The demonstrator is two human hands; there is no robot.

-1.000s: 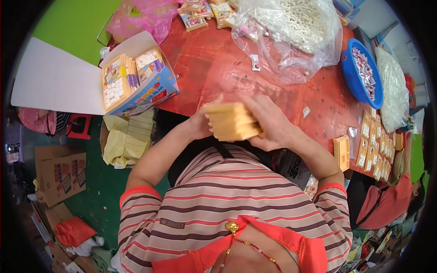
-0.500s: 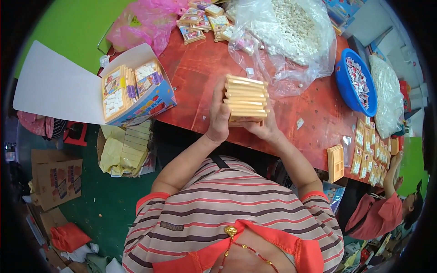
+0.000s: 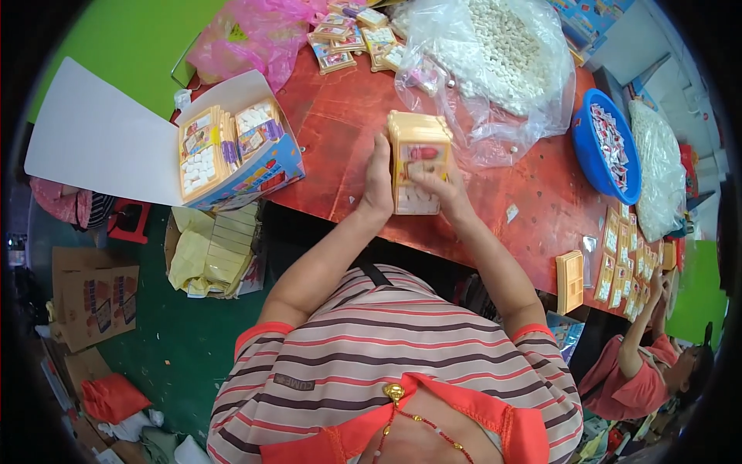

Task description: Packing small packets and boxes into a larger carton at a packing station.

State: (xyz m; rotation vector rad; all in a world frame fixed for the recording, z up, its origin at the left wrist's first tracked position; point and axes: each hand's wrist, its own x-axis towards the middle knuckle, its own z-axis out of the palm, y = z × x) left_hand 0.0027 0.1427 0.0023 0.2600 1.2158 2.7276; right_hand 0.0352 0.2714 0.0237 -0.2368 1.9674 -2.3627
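Note:
Both my hands hold a stack of small cream plastic candy trays (image 3: 423,151) over the table's near edge. The front tray turns toward me, showing a printed card and white pieces in its lower part. My left hand (image 3: 379,178) presses flat along the stack's left side. My right hand (image 3: 444,189) wraps the right side, its thumb across the front tray. To the left stands an open display box (image 3: 259,178), its white lid folded out, with similar filled trays (image 3: 199,155) packed inside.
The red table (image 3: 332,147) carries a pile of filled trays (image 3: 348,42), a pink plastic bag (image 3: 251,42), a clear bag of white pieces (image 3: 502,62) and a blue basin of sachets (image 3: 638,166). At right, a co-worker (image 3: 630,375) reaches toward rows of trays (image 3: 618,267).
The stack has tipped upright, so a tray's printed front faces me instead of the layered edges. My right thumb has come across the front. The co-worker's arms have shifted.

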